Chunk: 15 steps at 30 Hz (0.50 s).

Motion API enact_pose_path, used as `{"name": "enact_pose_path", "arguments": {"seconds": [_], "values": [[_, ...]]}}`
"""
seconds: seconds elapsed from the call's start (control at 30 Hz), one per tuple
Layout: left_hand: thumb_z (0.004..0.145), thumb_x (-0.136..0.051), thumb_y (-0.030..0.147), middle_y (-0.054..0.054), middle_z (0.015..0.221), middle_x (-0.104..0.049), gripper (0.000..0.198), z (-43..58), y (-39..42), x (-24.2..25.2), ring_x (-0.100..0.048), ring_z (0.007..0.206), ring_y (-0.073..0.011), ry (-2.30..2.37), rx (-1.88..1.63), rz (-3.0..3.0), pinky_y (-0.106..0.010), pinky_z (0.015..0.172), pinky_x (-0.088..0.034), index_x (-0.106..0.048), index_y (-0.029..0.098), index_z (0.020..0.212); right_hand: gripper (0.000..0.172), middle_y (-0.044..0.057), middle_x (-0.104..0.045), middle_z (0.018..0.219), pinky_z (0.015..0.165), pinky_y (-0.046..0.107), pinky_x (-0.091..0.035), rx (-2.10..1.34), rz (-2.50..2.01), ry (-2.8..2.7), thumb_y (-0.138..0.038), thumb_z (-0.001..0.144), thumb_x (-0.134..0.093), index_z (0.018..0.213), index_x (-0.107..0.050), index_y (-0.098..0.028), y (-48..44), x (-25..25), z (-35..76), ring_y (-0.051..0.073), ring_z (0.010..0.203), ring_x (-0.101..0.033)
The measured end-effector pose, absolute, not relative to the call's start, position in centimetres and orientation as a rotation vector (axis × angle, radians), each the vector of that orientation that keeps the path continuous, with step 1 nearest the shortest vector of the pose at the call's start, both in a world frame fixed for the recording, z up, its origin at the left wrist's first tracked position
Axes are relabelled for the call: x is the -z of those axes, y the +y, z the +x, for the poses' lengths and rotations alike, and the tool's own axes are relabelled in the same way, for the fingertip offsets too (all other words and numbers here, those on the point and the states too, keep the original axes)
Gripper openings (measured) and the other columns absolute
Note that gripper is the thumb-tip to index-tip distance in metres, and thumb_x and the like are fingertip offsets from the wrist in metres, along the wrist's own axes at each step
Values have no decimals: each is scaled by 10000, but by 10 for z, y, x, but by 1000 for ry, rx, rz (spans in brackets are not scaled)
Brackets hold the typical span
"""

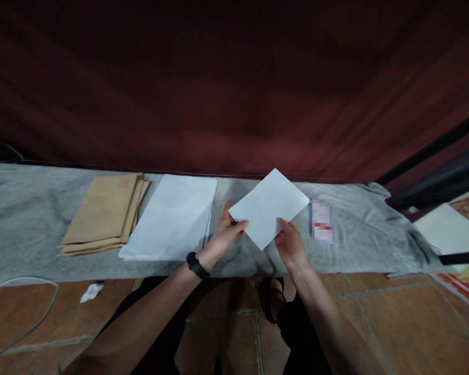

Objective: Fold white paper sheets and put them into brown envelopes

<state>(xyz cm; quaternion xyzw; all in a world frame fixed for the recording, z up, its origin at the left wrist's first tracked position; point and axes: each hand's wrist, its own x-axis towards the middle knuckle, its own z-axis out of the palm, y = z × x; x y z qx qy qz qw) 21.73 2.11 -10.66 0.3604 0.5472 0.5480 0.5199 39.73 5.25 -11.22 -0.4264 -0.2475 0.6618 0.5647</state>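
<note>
A white sheet of paper, seemingly folded smaller than the sheets beside it, is held up at a slant above the grey cloth. My left hand, with a black band on its wrist, pinches its left corner between thumb and fingers. On the lower right edge, my right hand grips the same paper, thumb on top. To the left lies a stack of white paper. Beyond that stack rests a pile of brown envelopes. Right of the held paper is a small blurred item with a red stripe.
A grey cloth covers the long narrow surface. Behind it hangs a dark red curtain. A white cable and crumpled tissue are at the lower left. Dark bars and a white panel stand at right.
</note>
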Motion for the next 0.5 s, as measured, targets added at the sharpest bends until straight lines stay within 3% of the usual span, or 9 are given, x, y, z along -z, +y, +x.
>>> {"name": "enact_pose_path", "arguments": {"seconds": [0.1, 0.17, 0.27, 0.37, 0.5], "values": [[785, -624, 129, -93, 1180, -670, 994, 207, 23, 112, -674, 869, -209, 1618, -1121, 1285, -367, 820, -554, -63, 240, 1598, 229, -5, -742, 805, 640, 266, -609, -1569, -1133, -616, -219, 653, -801, 788, -617, -211, 54, 124, 408, 156, 701, -714], [788, -594, 102, -153, 1410, -543, 936, 202, 21, 114, -647, 1088, -281, 1806, -952, 1602, -443, 944, -516, -139, 245, 1593, 273, -14, -721, 741, 581, 268, -607, -1567, -1193, -659, -223, 600, -830, 745, -598, -209, 56, 130, 416, 153, 629, -694], [850, -555, 129, -152, 1632, -257, 755, 205, 14, 116, -336, 1448, -384, 2013, -755, 2035, -600, 1148, -288, -294, 231, 1551, 312, -16, -719, 736, 569, 274, -614, -1570, -1228, -725, -242, 564, -856, 785, -640, -194, 58, 135, 424, 148, 599, -678], [963, -475, 243, -97, 1665, -190, 586, 219, 7, 119, -115, 1537, -319, 1889, -605, 2437, -594, 1222, -84, -338, 235, 1533, 330, -8, -730, 766, 580, 271, -617, -1561, -1262, -729, -249, 566, -851, 833, -667, -188, 56, 140, 425, 149, 619, -686], [997, -455, 437, -92, 1650, -244, 590, 237, -3, 131, -176, 1530, -274, 1536, -452, 2685, -550, 1233, -102, -322, 248, 1539, 295, -20, -722, 759, 575, 242, -603, -1582, -1273, -713, -246, 598, -815, 842, -658, -189, 51, 144, 420, 131, 608, -680]]}}
